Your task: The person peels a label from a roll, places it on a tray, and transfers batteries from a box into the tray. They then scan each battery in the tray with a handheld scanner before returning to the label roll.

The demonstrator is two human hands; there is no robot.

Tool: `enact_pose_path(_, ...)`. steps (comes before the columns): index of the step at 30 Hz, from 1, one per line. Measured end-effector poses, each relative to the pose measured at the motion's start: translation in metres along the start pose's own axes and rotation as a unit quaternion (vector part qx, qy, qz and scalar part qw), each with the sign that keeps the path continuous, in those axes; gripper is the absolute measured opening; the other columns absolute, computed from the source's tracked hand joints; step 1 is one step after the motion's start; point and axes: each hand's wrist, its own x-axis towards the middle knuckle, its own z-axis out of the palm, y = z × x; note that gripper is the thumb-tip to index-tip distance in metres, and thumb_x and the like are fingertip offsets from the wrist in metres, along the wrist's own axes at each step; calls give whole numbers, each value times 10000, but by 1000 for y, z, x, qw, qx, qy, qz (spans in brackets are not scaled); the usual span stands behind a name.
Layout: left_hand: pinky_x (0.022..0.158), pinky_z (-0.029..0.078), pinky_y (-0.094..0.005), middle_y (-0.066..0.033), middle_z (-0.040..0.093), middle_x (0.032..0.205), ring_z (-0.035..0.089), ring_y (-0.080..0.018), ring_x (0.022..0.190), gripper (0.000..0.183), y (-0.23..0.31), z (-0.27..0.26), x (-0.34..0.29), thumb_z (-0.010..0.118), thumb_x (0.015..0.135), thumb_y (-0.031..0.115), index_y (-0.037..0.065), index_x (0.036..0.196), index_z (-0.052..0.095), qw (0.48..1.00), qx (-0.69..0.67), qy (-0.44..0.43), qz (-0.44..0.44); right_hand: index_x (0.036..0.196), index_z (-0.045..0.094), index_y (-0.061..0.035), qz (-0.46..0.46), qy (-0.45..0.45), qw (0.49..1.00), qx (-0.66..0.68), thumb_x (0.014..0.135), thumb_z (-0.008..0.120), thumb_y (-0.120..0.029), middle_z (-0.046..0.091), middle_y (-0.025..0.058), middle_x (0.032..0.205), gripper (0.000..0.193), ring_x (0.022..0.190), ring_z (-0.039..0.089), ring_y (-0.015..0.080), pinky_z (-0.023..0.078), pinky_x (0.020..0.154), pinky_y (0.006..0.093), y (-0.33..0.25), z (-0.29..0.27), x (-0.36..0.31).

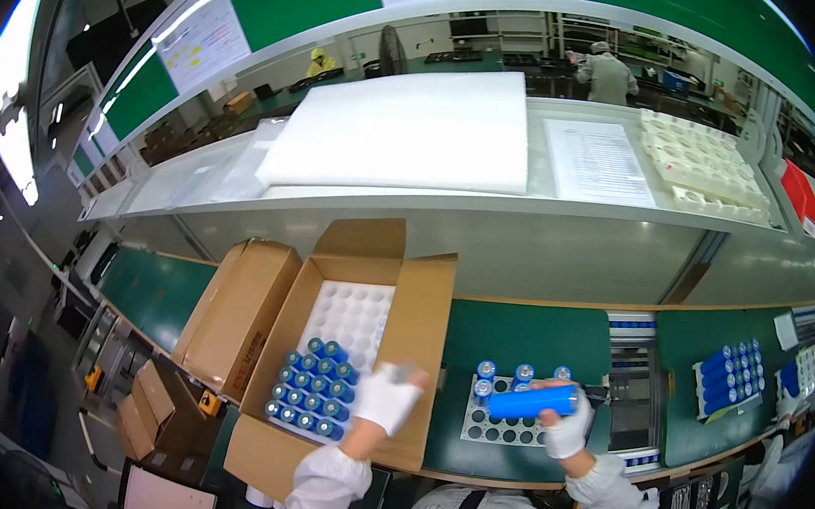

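My right hand, in a white fingerless glove, grips a blue cylindrical battery cell, held nearly level above a white holder tray with round sockets. Several blue cells stand upright along that tray's far side. My left hand, gloved the same way, is over the right side of an open cardboard box. Its fingers look curled round a blurred greyish end that I cannot make out. Inside the box, blue cells stand upright in the near part, and a white socketed insert shows behind them.
A closed cardboard box lies left of the open one. Right of the green bench mat runs a roller conveyor, with another tray of blue cells beyond. A shelf above holds a white foam sheet. Two people work in the background.
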Motion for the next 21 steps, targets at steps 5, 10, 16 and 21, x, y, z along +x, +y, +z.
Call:
enact_pose_path(5,1016,419,-431,-194,578,1280,520,-368,1212,492,-169,-33,64,748,774,330,88,1190,650,963,218,161,-5,1037,617,-9,41,163,959,-227,753,820,-145,681,88,944,374,870,645,161,519,802,314,53,-70,-23)
enact_pose_path(10,1126,235,-580,-113,325,1536,240,-393,1414,533,-172,-7,61,808,699,334,131,1170,662,940,303,93,-124,989,642,-29,94,153,882,-435,709,840,-286,693,161,914,429,859,687,312,539,743,376,127,-106,-23)
enact_pose_path(16,1094,289,-551,-128,417,1477,324,-380,1374,507,-172,6,71,828,689,238,65,1135,659,945,269,141,-125,1015,644,-43,76,121,855,-498,709,831,-334,687,167,934,462,873,676,344,541,753,407,140,-98,-22)
enact_pose_path(21,929,466,-346,-218,655,1128,628,-300,1032,498,-187,-4,65,780,757,98,-28,1202,594,958,-16,278,-70,1057,650,-51,151,108,840,-510,712,810,-399,689,187,973,516,911,668,366,539,791,437,140,-94,-10)
